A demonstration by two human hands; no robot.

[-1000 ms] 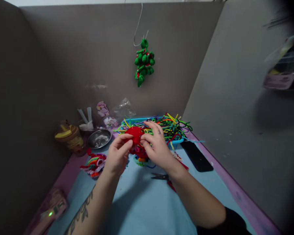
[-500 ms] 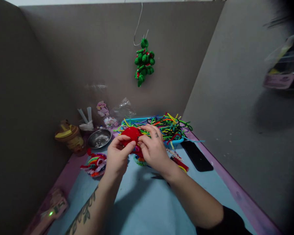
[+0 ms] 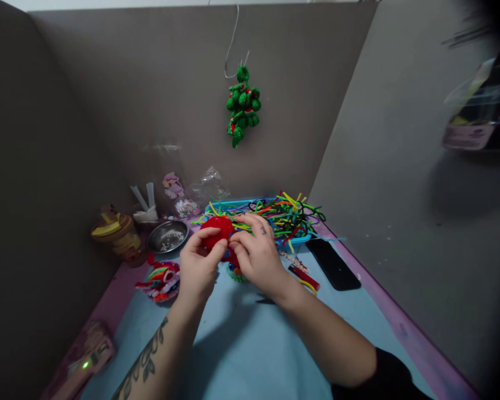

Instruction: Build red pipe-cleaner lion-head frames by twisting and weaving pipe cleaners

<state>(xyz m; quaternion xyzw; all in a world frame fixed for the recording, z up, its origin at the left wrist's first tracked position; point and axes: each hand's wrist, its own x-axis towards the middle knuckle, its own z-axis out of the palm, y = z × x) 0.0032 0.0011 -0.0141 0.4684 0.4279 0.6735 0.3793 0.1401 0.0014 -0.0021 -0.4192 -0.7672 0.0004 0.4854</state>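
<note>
A rounded red crocheted piece [image 3: 216, 230] with a bit of blue on its lower side is up in front of me, above the mat. My left hand [image 3: 202, 261] grips its left edge between thumb and fingers. At its right edge, the thumb and forefinger of my right hand [image 3: 256, 250] are pinched together; whatever small part lies between them is hidden. Just below the hands shows a partly covered green-and-teal crocheted item [image 3: 235, 273]. Left of my left hand lies a red, rainbow-striped crocheted piece [image 3: 162, 278] with white and purple trim.
Behind my hands, a blue tray [image 3: 302, 240] overflows with colourful stems. Right lie a black phone [image 3: 333, 264], a red lighter [image 3: 304, 276] and partly hidden scissors [image 3: 264, 300]. Left stand a metal bowl [image 3: 169, 236] and a brown cup [image 3: 119, 236]. A green crocheted ornament [image 3: 244, 105] hangs on the wall.
The red piece has turned a little in my hands, and blue now shows near my thumbs. Both hands stay close together. The whole view has shifted slightly.
</note>
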